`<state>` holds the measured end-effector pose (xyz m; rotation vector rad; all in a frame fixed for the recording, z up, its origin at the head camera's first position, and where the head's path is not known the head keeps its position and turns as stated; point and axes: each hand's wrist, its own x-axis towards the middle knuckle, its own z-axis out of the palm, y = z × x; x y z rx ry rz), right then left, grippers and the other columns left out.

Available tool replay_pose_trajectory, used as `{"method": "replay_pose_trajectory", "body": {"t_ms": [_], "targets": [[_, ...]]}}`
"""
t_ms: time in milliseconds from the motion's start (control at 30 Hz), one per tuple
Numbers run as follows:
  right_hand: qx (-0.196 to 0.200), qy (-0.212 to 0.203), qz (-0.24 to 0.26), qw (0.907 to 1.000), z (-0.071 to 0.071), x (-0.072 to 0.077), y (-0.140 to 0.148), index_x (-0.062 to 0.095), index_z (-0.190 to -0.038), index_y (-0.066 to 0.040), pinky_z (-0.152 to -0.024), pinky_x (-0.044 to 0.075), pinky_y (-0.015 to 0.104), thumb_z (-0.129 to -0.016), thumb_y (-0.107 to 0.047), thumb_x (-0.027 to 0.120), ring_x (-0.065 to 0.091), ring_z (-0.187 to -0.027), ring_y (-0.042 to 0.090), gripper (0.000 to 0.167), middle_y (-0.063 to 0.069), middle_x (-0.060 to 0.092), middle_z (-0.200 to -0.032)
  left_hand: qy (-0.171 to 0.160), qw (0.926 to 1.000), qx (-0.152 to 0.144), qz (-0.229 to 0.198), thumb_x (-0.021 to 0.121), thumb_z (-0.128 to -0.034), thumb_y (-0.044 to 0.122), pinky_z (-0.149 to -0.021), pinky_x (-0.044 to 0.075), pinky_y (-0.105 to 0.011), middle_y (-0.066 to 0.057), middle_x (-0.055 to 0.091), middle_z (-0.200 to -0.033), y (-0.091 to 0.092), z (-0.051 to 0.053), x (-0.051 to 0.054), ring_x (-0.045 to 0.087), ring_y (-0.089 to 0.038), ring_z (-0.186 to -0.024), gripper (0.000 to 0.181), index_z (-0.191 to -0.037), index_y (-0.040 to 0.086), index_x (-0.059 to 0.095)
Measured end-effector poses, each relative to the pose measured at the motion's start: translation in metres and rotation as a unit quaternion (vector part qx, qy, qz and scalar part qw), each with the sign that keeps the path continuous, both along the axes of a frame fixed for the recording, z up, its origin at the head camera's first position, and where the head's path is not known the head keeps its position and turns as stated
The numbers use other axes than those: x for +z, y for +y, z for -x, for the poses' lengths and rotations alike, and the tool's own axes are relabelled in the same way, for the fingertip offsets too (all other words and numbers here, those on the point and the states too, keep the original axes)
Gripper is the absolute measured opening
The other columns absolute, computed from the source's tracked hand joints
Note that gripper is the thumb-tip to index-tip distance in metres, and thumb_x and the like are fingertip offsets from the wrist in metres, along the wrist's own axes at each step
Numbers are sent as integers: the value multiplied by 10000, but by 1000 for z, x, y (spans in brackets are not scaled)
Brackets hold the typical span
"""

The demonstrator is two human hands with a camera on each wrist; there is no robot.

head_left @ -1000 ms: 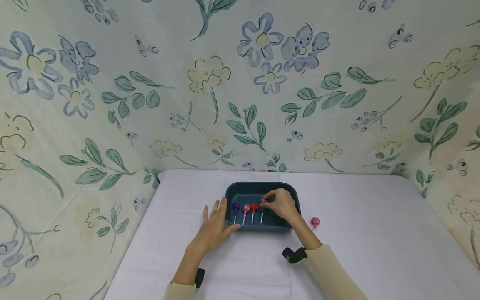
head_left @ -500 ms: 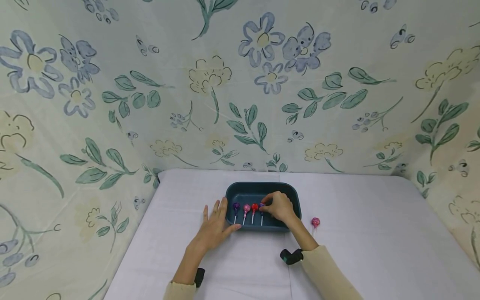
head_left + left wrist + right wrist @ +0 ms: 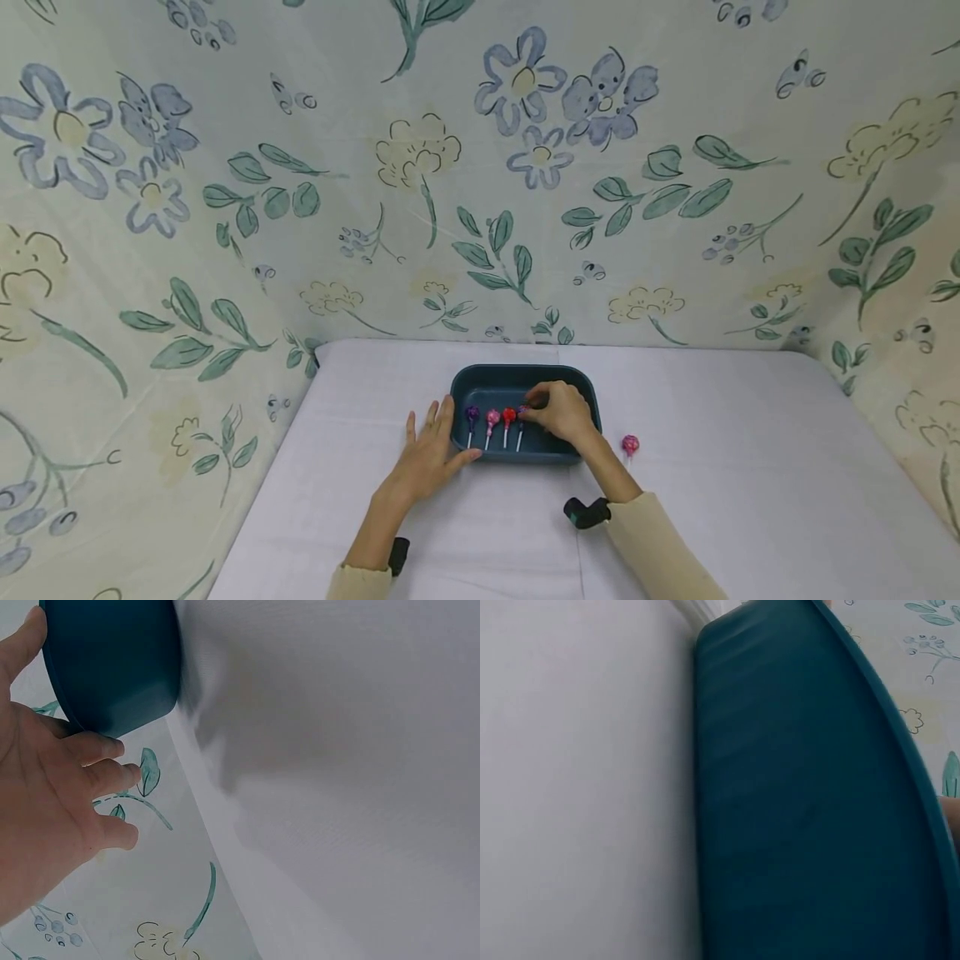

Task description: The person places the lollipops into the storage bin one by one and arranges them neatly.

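Observation:
In the head view a dark teal tray (image 3: 480, 377) holds a row of lollipops lying with their sticks toward the person. From the left come a dark purple lollipop (image 3: 472, 414), a pink lollipop (image 3: 492, 417) and a red lollipop (image 3: 508, 415). The right hand (image 3: 564, 412) reaches into the tray and pinches the head of a purple lollipop (image 3: 521, 433), right beside the red one. The left hand (image 3: 426, 458) rests against the tray's left end, fingers spread and thumb at the front rim. In the left wrist view that hand (image 3: 52, 765) touches the tray wall (image 3: 120, 667).
Another pink lollipop (image 3: 630, 444) lies on the white tablecloth (image 3: 720, 467) to the right of the tray. Behind the table hangs a floral cloth (image 3: 420, 275). In the right wrist view the tray's outer wall (image 3: 802, 787) fills most of the picture.
The right hand has shifted slightly, and the purple lollipop it pinches has moved a little to the left, closer to the red one. The left hand stays where it was.

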<state>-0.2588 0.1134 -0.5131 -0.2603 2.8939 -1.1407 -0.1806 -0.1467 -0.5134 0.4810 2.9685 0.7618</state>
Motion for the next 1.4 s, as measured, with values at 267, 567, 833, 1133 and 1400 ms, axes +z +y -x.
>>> {"method": "replay_pose_trajectory", "body": {"t_ms": [267,567,833,1133,1400], "targets": [[77,602,699,9957,-17,21,47,742,-1201,-44,-464,431,239,-901,-224,822,585,-548,146,359,147,769,-1092,27,10000,-47,4,595,-1005,547,-1249,47,-719,-247,177,-1708,1,0,-1,186,-457,-1588,983,-1629,-63,142],[-814,767,747,9909,-40,22,119,671,-1312,-40,-424,377,243,-945,-202,775,638,-578,333,415,232,714,-1236,-59,10000,57,8,604,-1006,533,-1251,53,-716,-255,187,-1703,-3,-1,3,188,-453,-1588,974,-1627,-66,152],[-1040,384,392,9931,-61,-7,143,629,-1366,-29,-497,431,216,-950,-168,760,592,-588,163,458,261,642,-1314,-64,10000,30,39,587,-1010,550,-1259,42,-704,-238,169,-1711,-3,0,1,167,-439,-1597,980,-1637,-44,124],[-1102,540,309,9920,-69,-27,144,711,-1267,-25,-489,391,214,-887,-206,832,454,-550,30,438,218,682,-1193,-53,10000,-2,-17,592,-1008,546,-1254,46,-710,-247,180,-1708,-1,0,2,174,-449,-1593,974,-1630,-59,149],[-1137,745,306,9902,-72,-37,140,758,-1161,-17,-473,356,215,-874,-122,829,414,-559,24,314,159,700,-1049,-27,10000,19,-15,586,-1002,569,-1254,49,-710,-239,187,-1710,0,2,-2,180,-438,-1596,987,-1635,-46,146]]}}
